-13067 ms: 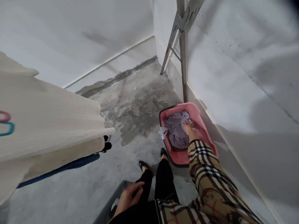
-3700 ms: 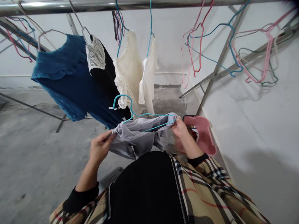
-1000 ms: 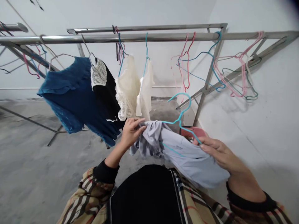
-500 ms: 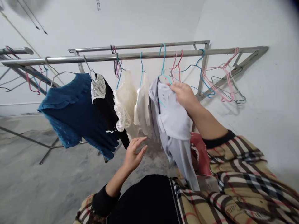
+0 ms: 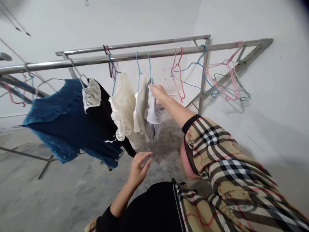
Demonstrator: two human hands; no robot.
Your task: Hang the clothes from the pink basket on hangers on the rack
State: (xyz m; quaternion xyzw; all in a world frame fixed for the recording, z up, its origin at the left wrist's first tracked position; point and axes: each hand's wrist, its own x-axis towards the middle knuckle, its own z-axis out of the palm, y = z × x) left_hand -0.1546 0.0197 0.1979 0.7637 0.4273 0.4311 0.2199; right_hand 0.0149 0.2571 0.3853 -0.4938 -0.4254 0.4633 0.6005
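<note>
My right hand [image 5: 158, 93] is stretched up to the metal rail [image 5: 72, 61] and closed on the top of a pale grey garment [image 5: 152, 114] that hangs from a teal hanger [image 5: 149, 66] on the rail. Lower down, my left hand [image 5: 139, 167] hovers with loose, spread fingers and holds nothing. Left of the grey garment hang two cream lace tops [image 5: 125, 106], a black top with a lace shoulder [image 5: 103, 109] and a blue top [image 5: 60, 122].
Empty pink, teal and green hangers [image 5: 217, 77] dangle on the rail's right part and on a slanted bar by the right wall [image 5: 265, 96]. A pink basket [image 5: 187, 161] peeks out behind my right sleeve. Bare concrete floor [image 5: 48, 193] lies below.
The grey garment went from my hands up onto the rail beside the cream tops. My right arm has reached further out with it. My left hand let go and stays low.
</note>
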